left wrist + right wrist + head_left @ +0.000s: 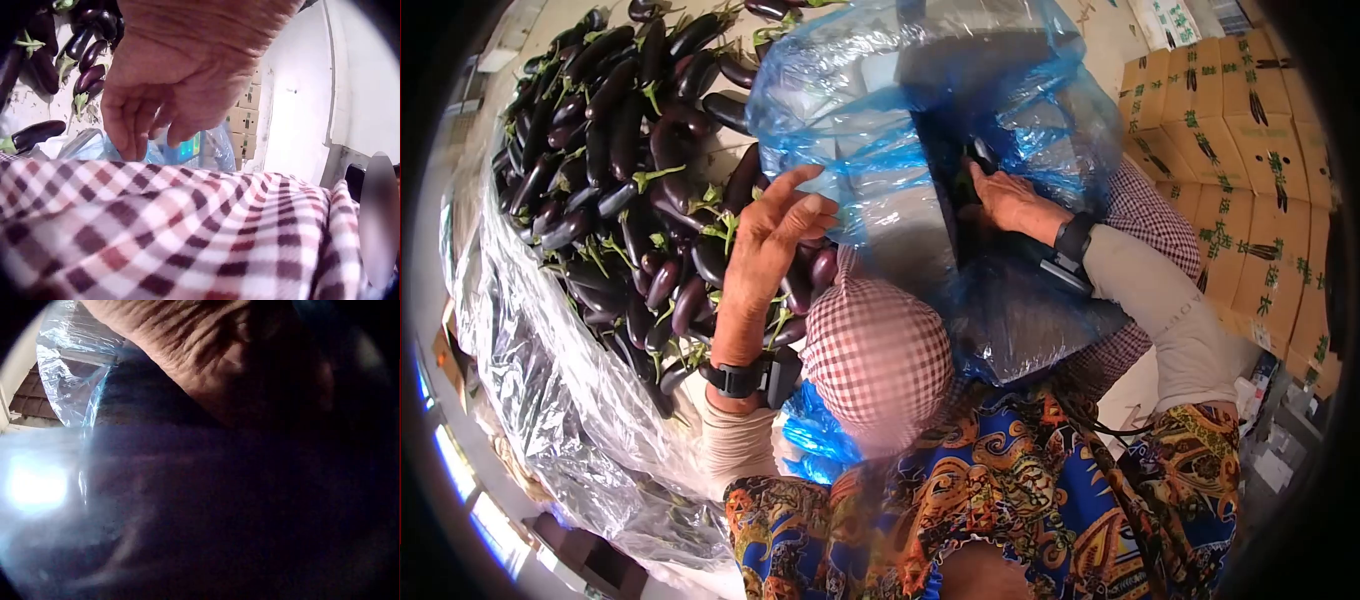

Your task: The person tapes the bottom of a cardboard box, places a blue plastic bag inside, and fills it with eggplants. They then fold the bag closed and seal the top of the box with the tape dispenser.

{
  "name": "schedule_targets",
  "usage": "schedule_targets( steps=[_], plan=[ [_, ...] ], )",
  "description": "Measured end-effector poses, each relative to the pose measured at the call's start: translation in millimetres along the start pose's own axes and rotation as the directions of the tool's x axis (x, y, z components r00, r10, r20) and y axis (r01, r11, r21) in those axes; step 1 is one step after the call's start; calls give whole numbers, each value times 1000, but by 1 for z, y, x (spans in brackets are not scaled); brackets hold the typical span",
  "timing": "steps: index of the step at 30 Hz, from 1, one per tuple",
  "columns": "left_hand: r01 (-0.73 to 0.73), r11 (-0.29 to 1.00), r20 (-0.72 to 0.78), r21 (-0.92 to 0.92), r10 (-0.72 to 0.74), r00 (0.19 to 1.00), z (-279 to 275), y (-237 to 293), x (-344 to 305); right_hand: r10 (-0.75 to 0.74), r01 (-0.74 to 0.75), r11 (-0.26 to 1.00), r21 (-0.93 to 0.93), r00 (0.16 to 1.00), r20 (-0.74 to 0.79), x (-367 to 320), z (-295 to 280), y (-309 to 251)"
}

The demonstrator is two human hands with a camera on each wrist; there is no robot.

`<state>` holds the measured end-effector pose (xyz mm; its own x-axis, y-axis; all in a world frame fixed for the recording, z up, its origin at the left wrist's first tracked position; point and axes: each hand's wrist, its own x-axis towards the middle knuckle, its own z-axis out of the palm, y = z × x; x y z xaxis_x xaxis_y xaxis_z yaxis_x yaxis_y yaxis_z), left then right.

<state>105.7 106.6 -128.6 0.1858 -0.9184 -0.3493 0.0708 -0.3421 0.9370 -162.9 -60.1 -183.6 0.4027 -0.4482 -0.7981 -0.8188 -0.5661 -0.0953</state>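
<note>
Eggplants [625,140] lie heaped at ten o'clock in the head view. The left hand [770,240], loosely bent and released, is at the eight o'clock edge of the blue plastic bag [815,105]. The right hand [1015,203] reaches into its dark opening; I cannot tell whether it grasps anything. Cartons [1250,150] stand at two o'clock.

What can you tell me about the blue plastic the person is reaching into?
The blue plastic looks thin, see-through, shiny and crumpled. It spreads over flat greyish panels, around a dark opening. The right hand reaches into that opening; the left hand is by its left edge, contact unclear. Eggplants lie left of it.
</note>
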Motion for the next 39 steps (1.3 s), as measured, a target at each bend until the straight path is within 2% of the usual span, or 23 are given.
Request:
schedule_targets(
  steps=[2, 3, 6, 7, 10, 12, 13, 14, 16, 17, 19, 20, 22, 23, 24, 26, 27, 28, 32, 34, 37, 38, 39],
  plan=[
    [27, 995, 53, -92, -22, 998, 2, -7, -6, -169, 171, 985, -13, 953, -251, 6, 28, 21],
    [58, 988, 111, -147, -42, 993, -1, -14, -8, -140, 141, 990, -2, 980, -141, 8, 19, 18],
    [92, 971, 171, -219, -54, 984, 2, -21, -25, -77, 56, 990, -130, 983, -164, 30, 42, 29],
    [166, 969, 181, -185, -132, 975, 2, -13, -32, -30, 20, 990, -139, 997, -72, 17, 20, 15],
    [156, 930, 218, -333, -86, 972, 1, -44, -43, -252, 194, 953, -234, 934, -254, -6, 0, 13],
    [144, 911, 198, -385, -71, 978, 0, -67, -52, -317, 315, 948, -36, 940, -126, -27, -48, -11],
    [158, 902, 167, -402, -97, 981, 0, -66, -60, -445, 464, 879, 110, 881, -162, -34, -65, -14],
    [174, 891, 145, -419, -124, 982, 1, -66, -64, -484, 533, 800, 276, 845, -230, -51, -85, -26],
    [136, 904, 79, -405, -113, 990, -1, -69, -66, -369, 565, 773, 290, 771, -519, -72, -108, -33],
    [97, 915, 8, -393, -102, 995, -3, -70, -63, -351, 545, 789, 286, 780, -519, -80, -121, -36],
    [5, 917, -118, -399, -56, 991, -6, -50, -54, -304, 598, 798, 77, 509, -805, -91, -142, -36],
    [-73, 939, -201, -337, 4, 980, -8, -44, -46, -290, 579, 812, 71, 506, -812, -93, -146, -33],
    [-144, 944, -236, -296, 74, 969, -14, -20, -29, -231, 502, 860, -84, 237, -944, -97, -154, -26],
    [-200, 959, -244, -199, 149, 958, -18, -20, -15, -233, 462, 879, -114, 209, -950, -100, -158, -26],
    [-265, 943, -229, -204, 217, 949, -17, -17, -2, -227, 449, 886, -114, 206, -952, -96, -161, -17],
    [-235, 956, -226, -178, 192, 955, -15, -13, 21, -251, 441, 893, -86, 332, -909, -76, -168, 14],
    [-241, 954, -224, -178, 199, 954, -12, -16, 35, -103, 445, 874, 196, 563, -820, -70, -171, 24],
    [-218, 957, -177, -192, 184, 967, -10, -24, 50, -111, 450, 873, 189, 559, -822, -66, -172, 33],
    [-145, 948, -86, -283, 125, 988, -2, -2, 67, -227, 455, 853, 257, 765, -603, -38, -196, 63],
    [-186, 948, -197, -259, 136, 971, -1, -20, 90, -205, 473, 841, 264, 728, -654, -39, -201, 52],
    [-205, 861, -285, -466, 73, 956, -6, -26, 111, -151, 484, 844, 233, 631, -761, -23, -217, 61],
    [-234, 875, -297, -423, 110, 949, -7, -33, 116, -162, 494, 838, 233, 633, -757, -7, -218, 78],
    [-264, 887, -305, -380, 149, 941, -7, -44, 122, -192, 452, 853, 262, 738, -647, 14, -217, 99]
  ],
)
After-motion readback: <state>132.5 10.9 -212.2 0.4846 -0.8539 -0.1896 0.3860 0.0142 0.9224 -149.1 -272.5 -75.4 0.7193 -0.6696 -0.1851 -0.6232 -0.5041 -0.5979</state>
